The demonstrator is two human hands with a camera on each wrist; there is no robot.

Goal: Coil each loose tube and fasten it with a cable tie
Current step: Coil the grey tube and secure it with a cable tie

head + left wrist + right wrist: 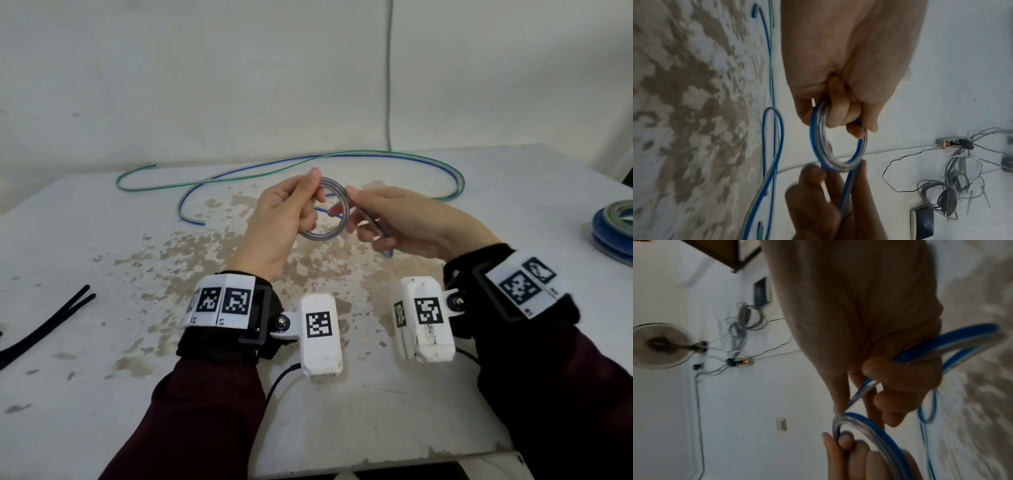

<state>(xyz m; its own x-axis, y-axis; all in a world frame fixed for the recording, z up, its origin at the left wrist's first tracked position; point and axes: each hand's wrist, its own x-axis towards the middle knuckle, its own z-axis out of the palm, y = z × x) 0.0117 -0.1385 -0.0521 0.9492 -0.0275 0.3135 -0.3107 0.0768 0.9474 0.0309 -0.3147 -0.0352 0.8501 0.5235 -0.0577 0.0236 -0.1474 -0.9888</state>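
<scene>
A clear tube with a blue stripe is wound into a small coil [329,212] held above the table. My left hand [291,209] pinches the coil's left side between thumb and fingers; the same coil [838,142] shows in the left wrist view. My right hand [387,219] grips the tube's free run [865,391] just right of the coil, fingers curled round it. The rest of the blue-striped tube [191,205] trails over the table. A green-striped loose tube [212,181] lies beside it at the back. Black cable ties [44,329] lie at the left edge.
A stack of finished blue and green coils [613,229] sits at the table's right edge. The white table [376,411] has worn brown patches. A grey cable [388,85] hangs down the wall behind. Wrist cameras [322,335] hang under both wrists.
</scene>
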